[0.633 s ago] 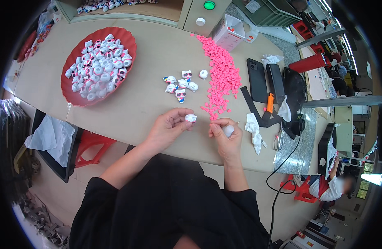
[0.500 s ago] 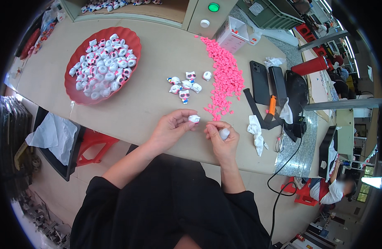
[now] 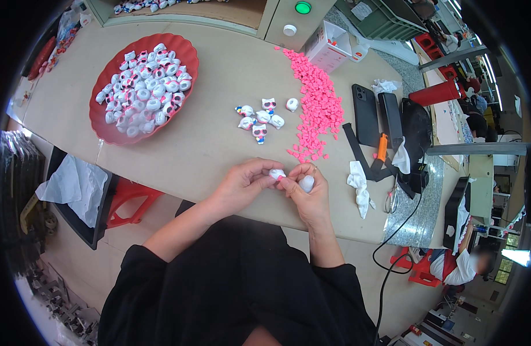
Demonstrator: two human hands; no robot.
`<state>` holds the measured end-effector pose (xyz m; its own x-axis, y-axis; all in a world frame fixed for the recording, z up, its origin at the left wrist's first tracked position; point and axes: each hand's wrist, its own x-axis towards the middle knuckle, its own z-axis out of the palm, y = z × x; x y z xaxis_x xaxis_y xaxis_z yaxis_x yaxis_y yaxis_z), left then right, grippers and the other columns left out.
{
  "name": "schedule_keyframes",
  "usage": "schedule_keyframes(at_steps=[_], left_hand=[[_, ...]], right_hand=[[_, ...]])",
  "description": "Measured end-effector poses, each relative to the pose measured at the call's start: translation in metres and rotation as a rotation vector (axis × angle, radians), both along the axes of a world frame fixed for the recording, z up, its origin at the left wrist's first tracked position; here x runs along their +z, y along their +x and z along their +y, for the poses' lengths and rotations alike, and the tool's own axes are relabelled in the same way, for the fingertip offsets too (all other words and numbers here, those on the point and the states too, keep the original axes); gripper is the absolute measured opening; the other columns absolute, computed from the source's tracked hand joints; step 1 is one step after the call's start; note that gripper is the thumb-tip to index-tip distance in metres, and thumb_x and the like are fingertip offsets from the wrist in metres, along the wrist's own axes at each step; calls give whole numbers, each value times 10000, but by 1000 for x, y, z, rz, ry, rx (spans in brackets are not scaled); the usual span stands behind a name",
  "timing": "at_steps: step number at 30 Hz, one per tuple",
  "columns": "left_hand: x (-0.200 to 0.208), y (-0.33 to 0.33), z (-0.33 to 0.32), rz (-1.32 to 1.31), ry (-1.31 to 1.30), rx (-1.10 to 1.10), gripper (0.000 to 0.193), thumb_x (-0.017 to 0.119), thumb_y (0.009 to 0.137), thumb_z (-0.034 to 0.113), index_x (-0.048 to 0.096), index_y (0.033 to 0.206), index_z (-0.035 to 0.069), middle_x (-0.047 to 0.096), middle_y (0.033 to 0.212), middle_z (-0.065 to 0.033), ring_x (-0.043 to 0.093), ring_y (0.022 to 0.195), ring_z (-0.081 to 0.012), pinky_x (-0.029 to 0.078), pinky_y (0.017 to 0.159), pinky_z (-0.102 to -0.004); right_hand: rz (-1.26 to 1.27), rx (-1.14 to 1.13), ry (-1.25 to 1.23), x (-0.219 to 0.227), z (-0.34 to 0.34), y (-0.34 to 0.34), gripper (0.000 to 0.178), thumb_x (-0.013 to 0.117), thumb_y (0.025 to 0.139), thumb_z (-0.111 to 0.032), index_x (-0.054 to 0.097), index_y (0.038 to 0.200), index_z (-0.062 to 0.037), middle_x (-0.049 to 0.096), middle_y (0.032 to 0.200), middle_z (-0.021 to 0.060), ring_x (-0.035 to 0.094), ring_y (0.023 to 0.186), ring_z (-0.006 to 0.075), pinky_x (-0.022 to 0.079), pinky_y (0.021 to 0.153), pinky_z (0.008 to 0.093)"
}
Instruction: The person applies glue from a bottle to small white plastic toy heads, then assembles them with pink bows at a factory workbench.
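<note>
My left hand (image 3: pixel 241 183) pinches a small white toy cat head (image 3: pixel 276 172) between thumb and fingertips, near the table's front edge. Against it, the fingertips of my right hand (image 3: pixel 312 202) press a tiny pink piece (image 3: pixel 280 178). A rounded white object (image 3: pixel 306 184), its kind unclear, is tucked in the curled fingers of that same hand. Beyond my hands lies a group of small cat figures (image 3: pixel 259 134), some with dark glasses and blue bodies. A single white head (image 3: pixel 292 104) rests apart from them. To their right spreads a long pile of pink pieces (image 3: pixel 320 106).
A red scalloped bowl (image 3: pixel 186 53) full of white heads stands at the left. On the right lie a black phone (image 3: pixel 366 118), a dark case (image 3: pixel 390 118), an orange-handled tool (image 3: pixel 382 147) and crumpled tissue (image 3: pixel 357 183). A white box (image 3: pixel 329 51) stands behind the pink pile.
My right hand has come left and up against the cat head in my left hand. The two hands were apart before. My view has shifted slightly.
</note>
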<state>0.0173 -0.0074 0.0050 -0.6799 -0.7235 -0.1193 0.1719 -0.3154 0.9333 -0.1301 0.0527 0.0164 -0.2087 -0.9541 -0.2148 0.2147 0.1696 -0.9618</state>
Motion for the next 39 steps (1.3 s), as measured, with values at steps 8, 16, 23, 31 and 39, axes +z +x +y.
schedule_keyframes(at_steps=[8,16,23,31,39], left_hand=[[-3,2,-2,-59,-65,-32,230,488,837,39,507,1056,-27,569,901,-72,556,791,-108,460,710,-228],[-4,-1,2,18,78,102,233,513,823,29,514,1046,-38,573,938,-87,556,809,-122,462,732,-236],[-3,-2,-1,32,120,109,228,521,815,24,524,1035,-37,584,926,-89,563,818,-126,464,741,-242],[-3,-3,-3,-21,155,126,206,540,796,6,546,997,-41,597,895,-97,569,768,-117,474,690,-232],[-1,-4,-5,-26,197,138,198,540,789,-10,550,984,-45,599,888,-104,573,761,-126,477,690,-239]], right_hand=[[164,-27,51,4,-2,6,132,605,757,-18,509,844,5,588,721,67,568,679,95,446,599,202],[303,-135,-89,-2,-1,17,119,596,769,-24,577,870,36,600,773,79,573,678,107,461,622,213],[247,-121,-196,-7,-3,16,92,570,775,6,592,861,32,595,764,73,564,694,99,450,614,210],[538,-95,-343,-11,-5,13,114,573,701,61,579,805,13,575,711,81,536,602,126,423,554,230],[732,-76,-522,-12,-7,15,179,571,671,76,544,834,7,543,681,91,526,601,165,428,558,255]])
